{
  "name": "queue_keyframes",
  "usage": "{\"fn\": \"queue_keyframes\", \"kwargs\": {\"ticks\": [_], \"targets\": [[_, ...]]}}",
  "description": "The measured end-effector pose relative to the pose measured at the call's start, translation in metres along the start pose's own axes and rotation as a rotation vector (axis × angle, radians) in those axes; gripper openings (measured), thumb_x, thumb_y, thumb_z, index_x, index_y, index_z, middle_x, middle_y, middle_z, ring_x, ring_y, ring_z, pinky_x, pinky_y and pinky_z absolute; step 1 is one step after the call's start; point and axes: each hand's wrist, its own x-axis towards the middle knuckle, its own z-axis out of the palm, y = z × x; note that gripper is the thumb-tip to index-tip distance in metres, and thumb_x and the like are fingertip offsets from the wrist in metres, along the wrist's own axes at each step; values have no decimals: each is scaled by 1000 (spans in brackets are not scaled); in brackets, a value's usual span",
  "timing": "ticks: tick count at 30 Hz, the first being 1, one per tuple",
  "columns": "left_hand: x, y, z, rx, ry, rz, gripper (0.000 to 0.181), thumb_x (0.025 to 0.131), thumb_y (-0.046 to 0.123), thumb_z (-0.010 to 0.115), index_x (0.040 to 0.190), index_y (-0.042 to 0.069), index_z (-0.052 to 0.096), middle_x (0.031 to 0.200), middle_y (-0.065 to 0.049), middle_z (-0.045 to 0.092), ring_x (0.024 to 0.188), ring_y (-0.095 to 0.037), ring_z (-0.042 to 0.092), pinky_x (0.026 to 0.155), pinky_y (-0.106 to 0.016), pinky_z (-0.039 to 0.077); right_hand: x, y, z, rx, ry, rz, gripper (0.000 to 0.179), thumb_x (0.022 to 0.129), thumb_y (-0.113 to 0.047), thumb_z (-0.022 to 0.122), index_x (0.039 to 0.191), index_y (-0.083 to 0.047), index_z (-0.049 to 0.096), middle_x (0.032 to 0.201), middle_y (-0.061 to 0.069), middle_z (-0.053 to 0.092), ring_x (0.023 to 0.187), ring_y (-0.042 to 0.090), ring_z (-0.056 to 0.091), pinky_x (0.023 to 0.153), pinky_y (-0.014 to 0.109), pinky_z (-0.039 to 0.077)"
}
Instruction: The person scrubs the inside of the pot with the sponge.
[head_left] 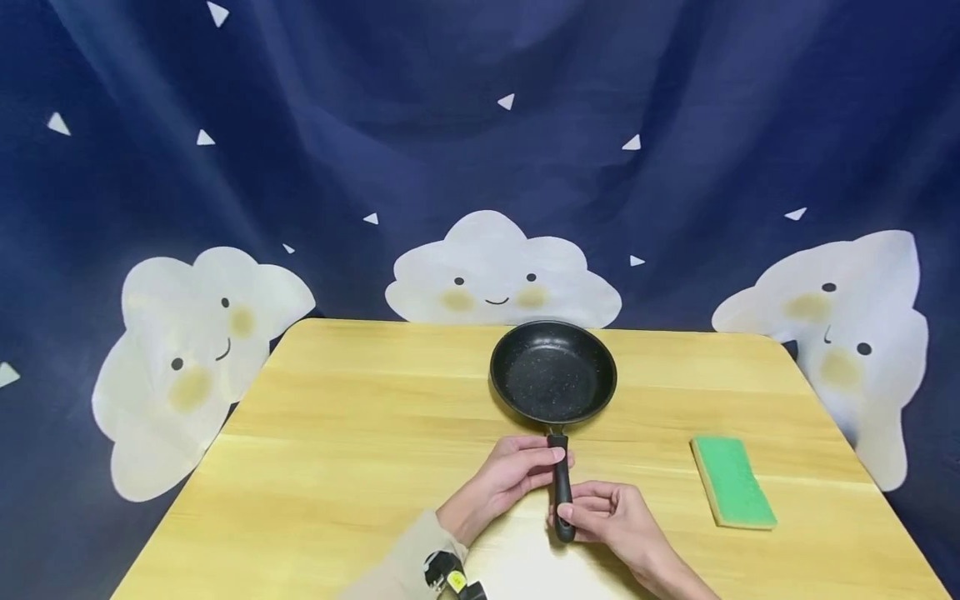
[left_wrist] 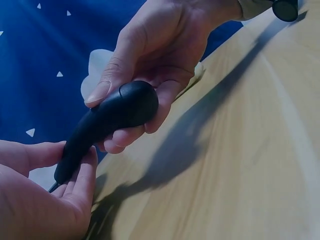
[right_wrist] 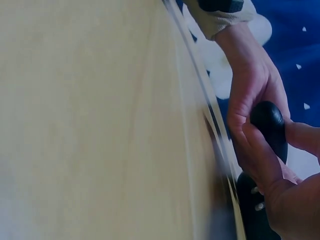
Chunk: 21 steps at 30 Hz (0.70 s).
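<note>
Right hand [head_left: 617, 518] pinched the handle [head_left: 562, 482] near its end, left hand [head_left: 510, 475] nearer the frying pan [head_left: 553, 375]. A green sponge [head_left: 735, 483] lay on the table [head_left: 330, 450].

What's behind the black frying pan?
Behind the frying pan, a smiling white cloud shows on the blue curtain. The frying pan covers part of the table and its back edge, so I can't see that bit.

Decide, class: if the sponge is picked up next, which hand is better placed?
Probably the right hand: it is nearer the sponge, which lies to its right. The left hand also pinches the handle, closer to the pan, and could likely hold it alone.
</note>
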Motion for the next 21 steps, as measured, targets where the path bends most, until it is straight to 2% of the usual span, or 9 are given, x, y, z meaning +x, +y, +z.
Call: {"fn": "queue_keyframes", "kwargs": {"ticks": [6,12,21], "targets": [[-15,2,-19,0,-3,3,29,94,2,72,119,-11,67,110,-23,73,104,-27,73,89,-33,57,5,5,18,1,-17,29,41,94,-6,74,119,21,58,106,29,72,97,27,74,85,39,58],[-21,6,-29,14,-15,4,32,95,3,70,123,-12,65,113,-23,73,106,-26,72,89,-33,57,8,9,28,9,-27,3,41,94,-7,74,119,21,58,105,28,73,95,25,75,83,37,59],[-26,7,-33,3,-37,-11,35,96,2,69,126,-13,62,114,-24,72,107,-26,71,91,-34,56,8,14,32,56,-23,20,41,92,-6,76,118,20,58,105,29,72,98,30,74,85,41,58]]}}
